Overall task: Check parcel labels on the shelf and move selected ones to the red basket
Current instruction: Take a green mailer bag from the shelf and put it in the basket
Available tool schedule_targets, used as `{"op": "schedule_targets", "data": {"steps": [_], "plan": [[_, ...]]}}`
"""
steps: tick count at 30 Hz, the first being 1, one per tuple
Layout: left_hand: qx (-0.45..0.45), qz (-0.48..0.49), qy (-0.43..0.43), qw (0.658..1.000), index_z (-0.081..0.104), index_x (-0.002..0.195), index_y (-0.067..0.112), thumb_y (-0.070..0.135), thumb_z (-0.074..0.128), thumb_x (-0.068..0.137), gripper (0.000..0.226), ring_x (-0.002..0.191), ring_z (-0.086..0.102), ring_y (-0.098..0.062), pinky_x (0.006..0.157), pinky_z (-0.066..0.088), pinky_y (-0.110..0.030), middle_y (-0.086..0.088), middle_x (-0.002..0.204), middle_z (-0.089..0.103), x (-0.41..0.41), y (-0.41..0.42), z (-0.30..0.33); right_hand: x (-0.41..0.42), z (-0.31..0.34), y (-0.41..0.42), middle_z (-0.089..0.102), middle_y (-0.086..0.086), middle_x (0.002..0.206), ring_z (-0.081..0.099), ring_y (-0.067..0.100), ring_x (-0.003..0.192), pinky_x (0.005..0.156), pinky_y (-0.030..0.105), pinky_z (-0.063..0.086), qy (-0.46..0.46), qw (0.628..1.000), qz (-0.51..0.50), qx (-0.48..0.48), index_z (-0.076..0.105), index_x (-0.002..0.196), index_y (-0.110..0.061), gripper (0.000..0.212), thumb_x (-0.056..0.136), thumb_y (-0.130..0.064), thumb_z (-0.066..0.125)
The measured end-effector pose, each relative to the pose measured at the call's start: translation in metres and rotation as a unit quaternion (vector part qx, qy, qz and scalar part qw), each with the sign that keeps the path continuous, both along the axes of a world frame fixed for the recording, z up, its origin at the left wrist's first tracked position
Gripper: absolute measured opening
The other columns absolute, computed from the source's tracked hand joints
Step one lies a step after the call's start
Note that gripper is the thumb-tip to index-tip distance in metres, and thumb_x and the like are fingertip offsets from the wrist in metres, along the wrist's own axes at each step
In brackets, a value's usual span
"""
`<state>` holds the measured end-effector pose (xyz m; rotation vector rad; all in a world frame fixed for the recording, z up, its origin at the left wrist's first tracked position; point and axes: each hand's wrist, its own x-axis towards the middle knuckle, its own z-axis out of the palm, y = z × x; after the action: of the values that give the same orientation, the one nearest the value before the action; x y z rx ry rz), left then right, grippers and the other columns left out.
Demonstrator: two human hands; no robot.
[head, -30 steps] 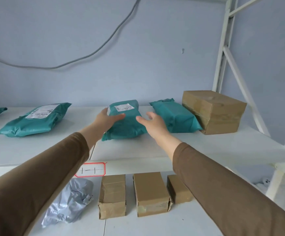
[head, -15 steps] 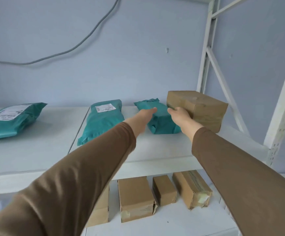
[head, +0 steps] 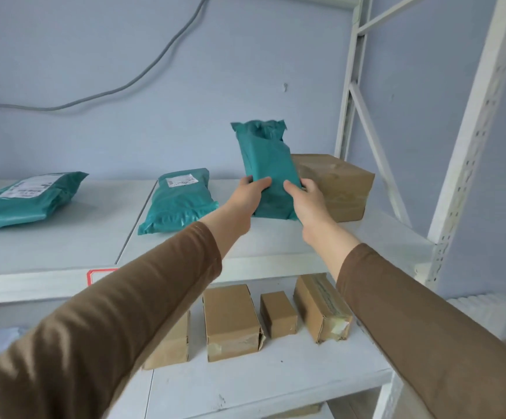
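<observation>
**Teal parcel raised on end**

Both hands are grasping a teal parcel [head: 268, 170]: the left hand [head: 247, 193] at its 8 o'clock edge, the right hand [head: 307, 199] at 4 o'clock. The parcel is standing tilted above the upper shelf [head: 275, 246], a cardboard box [head: 336, 182] behind at 3 o'clock.

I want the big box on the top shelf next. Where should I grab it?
Grip the brown box by its two short ends, one hand each, reaching from the front. It lies flat and looks too wide for one hand; first clear the green parcel held upright in front of it.
</observation>
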<state>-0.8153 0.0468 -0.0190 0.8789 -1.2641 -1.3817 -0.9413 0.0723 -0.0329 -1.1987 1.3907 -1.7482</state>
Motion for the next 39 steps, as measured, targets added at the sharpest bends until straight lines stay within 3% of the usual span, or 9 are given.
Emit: {"op": "schedule_targets", "data": {"steps": [7, 11, 16, 19, 24, 27, 31, 34, 39], "plan": [[-0.049, -0.04, 0.092, 0.994, 0.047, 0.144, 0.019, 0.021, 0.067, 0.1, 0.048, 0.107, 0.074, -0.021, 0.101, 0.056, -0.038, -0.003, 0.119, 0.077, 0.037, 0.133, -0.018, 0.019, -0.02, 0.133, 0.068, -0.002, 0.126, 0.067, 0.016, 0.116, 0.096, 0.038, 0.059, 0.018, 0.994, 0.035, -0.103, 0.055, 0.134, -0.022, 0.037, 0.099, -0.029, 0.067], [-0.058, -0.045, 0.088, 0.993, 0.048, 0.139, 0.025, 0.023, 0.068, 0.099, 0.044, 0.094, 0.069, -0.016, 0.082, 0.044, -0.037, 0.006, 0.109, 0.078, 0.059, 0.201, -0.042, 0.025, -0.053, 0.197, 0.07, -0.003, 0.128, 0.067, 0.014, 0.119, 0.098, 0.037, 0.058, 0.028, 0.988, 0.056, -0.145, 0.057, 0.135, -0.023, 0.039, 0.097, -0.026, 0.069], [-0.038, -0.043, 0.066, 0.996, 0.034, 0.147, 0.028, 0.018, 0.077, 0.092, 0.071, 0.095, 0.076, -0.016, 0.083, 0.057, -0.036, -0.007, 0.126, 0.072, 0.082, 0.242, -0.083, 0.022, -0.105, 0.248, 0.064, -0.008, 0.136, 0.061, 0.012, 0.128, 0.098, 0.035, 0.058, 0.101, 0.979, 0.094, -0.148, 0.05, 0.142, -0.027, 0.049, 0.097, -0.023, 0.069], [-0.042, -0.059, 0.009, 0.997, 0.036, 0.154, 0.028, 0.025, 0.087, 0.073, 0.096, 0.113, 0.073, -0.02, 0.096, 0.058, -0.039, -0.009, 0.137, 0.065, 0.092, 0.246, -0.107, 0.019, -0.132, 0.257, 0.06, -0.004, 0.141, 0.057, 0.018, 0.133, 0.105, 0.042, 0.053, 0.119, 0.977, 0.109, -0.137, 0.049, 0.144, -0.027, 0.056, 0.092, -0.027, 0.07], [-0.177, -0.022, -0.174, 0.968, 0.047, 0.141, 0.036, 0.024, 0.089, 0.064, 0.089, 0.127, 0.058, -0.006, 0.112, 0.048, -0.038, 0.011, 0.133, 0.062, 0.098, 0.243, -0.143, 0.006, -0.147, 0.266, 0.07, -0.003, 0.133, 0.061, 0.014, 0.131, 0.118, 0.05, 0.042, 0.04, 0.987, 0.149, -0.052, 0.063, 0.13, -0.025, 0.042, 0.103, -0.054, 0.049], [-0.337, 0.053, -0.324, 0.883, 0.039, 0.15, 0.023, 0.015, 0.089, 0.07, 0.094, 0.131, 0.049, -0.016, 0.112, 0.038, -0.029, 0.011, 0.138, 0.051, 0.102, 0.235, -0.157, -0.013, -0.14, 0.265, 0.068, 0.006, 0.14, 0.061, 0.02, 0.132, 0.121, 0.054, 0.036, -0.097, 0.959, 0.248, 0.095, 0.064, 0.133, -0.021, 0.078, 0.092, -0.078, 0.029], [-0.602, 0.106, -0.438, 0.659, 0.043, 0.146, 0.007, -0.002, 0.082, 0.076, 0.081, 0.129, 0.049, -0.034, 0.114, 0.041, -0.051, -0.011, 0.141, 0.053, 0.11, 0.22, -0.156, -0.047, -0.136, 0.268, 0.066, 0.014, 0.135, 0.058, 0.033, 0.131, 0.119, 0.053, 0.036, -0.153, 0.905, 0.347, 0.192, 0.065, 0.136, -0.018, 0.105, 0.059, -0.089, 0.072], [-0.712, 0.127, -0.451, 0.523, 0.048, 0.144, 0.005, -0.004, 0.071, 0.092, 0.057, 0.129, 0.052, -0.042, 0.12, 0.034, -0.06, -0.02, 0.136, 0.059, 0.115, 0.207, -0.156, -0.059, -0.132, 0.264, 0.058, 0.023, 0.145, 0.052, 0.041, 0.139, 0.121, 0.052, 0.035, -0.132, 0.886, 0.374, 0.242, 0.056, 0.147, -0.013, 0.114, 0.07, -0.097, 0.049], [-0.743, 0.154, -0.452, 0.47, 0.047, 0.143, 0.01, -0.008, 0.072, 0.09, 0.062, 0.134, 0.045, -0.041, 0.121, 0.032, -0.061, -0.018, 0.142, 0.045, 0.112, 0.191, -0.157, -0.05, -0.126, 0.26, 0.073, 0.02, 0.126, 0.075, 0.031, 0.107, 0.089, 0.043, 0.061, -0.024, 0.899, 0.383, 0.212, 0.067, 0.131, -0.018, 0.074, 0.066, -0.04, 0.094]]}}
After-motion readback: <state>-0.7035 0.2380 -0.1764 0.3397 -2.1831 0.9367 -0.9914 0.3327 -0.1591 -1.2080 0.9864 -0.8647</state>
